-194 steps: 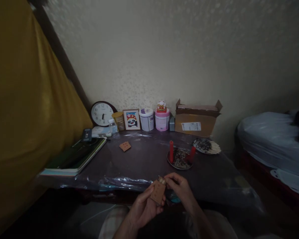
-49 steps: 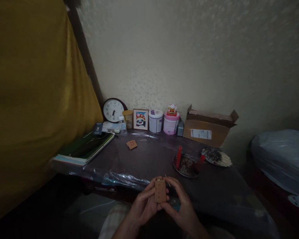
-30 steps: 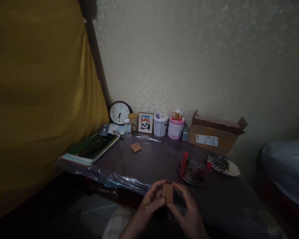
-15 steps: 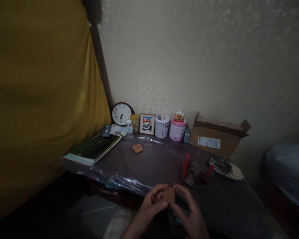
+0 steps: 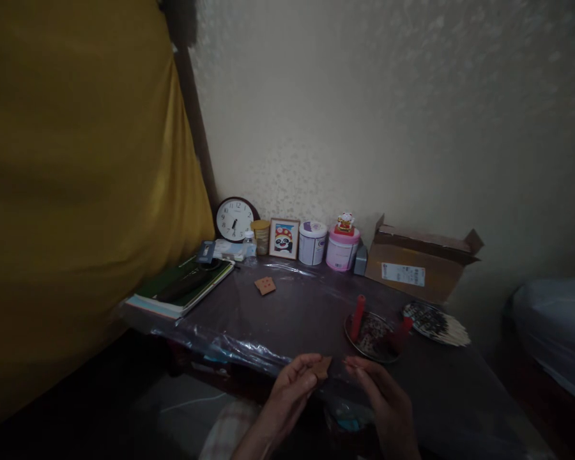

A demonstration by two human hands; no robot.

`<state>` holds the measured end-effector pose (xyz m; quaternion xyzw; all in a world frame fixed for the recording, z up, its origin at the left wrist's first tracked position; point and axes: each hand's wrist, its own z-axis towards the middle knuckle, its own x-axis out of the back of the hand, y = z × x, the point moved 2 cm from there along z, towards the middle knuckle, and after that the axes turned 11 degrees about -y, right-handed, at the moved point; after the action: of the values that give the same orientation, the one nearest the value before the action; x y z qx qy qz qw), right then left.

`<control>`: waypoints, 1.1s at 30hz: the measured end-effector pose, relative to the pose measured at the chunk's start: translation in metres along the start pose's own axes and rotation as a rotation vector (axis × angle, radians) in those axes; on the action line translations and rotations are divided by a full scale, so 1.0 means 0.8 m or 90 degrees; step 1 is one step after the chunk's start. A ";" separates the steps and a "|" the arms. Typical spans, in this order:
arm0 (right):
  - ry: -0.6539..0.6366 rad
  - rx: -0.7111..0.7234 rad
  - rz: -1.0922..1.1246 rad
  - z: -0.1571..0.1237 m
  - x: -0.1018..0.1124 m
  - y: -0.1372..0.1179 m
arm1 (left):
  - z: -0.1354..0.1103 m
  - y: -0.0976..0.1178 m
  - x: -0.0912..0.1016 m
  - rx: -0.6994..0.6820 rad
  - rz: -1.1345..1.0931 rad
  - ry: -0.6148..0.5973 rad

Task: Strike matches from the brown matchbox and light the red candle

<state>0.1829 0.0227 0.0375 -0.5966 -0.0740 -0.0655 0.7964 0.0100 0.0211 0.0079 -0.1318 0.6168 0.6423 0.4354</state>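
My left hand (image 5: 294, 390) pinches a small brown cardboard piece (image 5: 322, 368) between thumb and fingers, just over the table's front edge. A short gap to its right separates it from my right hand (image 5: 381, 396), whose thumb and fingertips are pressed together. Whatever lies in that pinch is too small to make out. Further back on the table, a small stack of brown square pieces (image 5: 265, 285) with red marks lies flat. Close beyond my right hand stands a round tray (image 5: 371, 354) holding red sticks and dark bits.
A plate of pale sticks and black bits (image 5: 436, 324) sits at the right. Along the wall stand a clock (image 5: 235, 220), a framed panda picture (image 5: 283, 239), two tubs (image 5: 312, 244) and an opened cardboard box (image 5: 412, 259). Books (image 5: 182, 287) lie at the left.
My right hand has come away from the cardboard piece and moved right. My left hand keeps the piece, which is now tilted.
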 end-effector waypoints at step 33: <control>-0.002 0.191 -0.262 -0.017 -0.026 0.005 | 0.001 0.001 -0.008 -0.006 0.065 0.051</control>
<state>0.1641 0.0108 0.0260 -0.4443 -0.2036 -0.2136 0.8459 0.0132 0.0191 0.0134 -0.1279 0.6367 0.6606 0.3767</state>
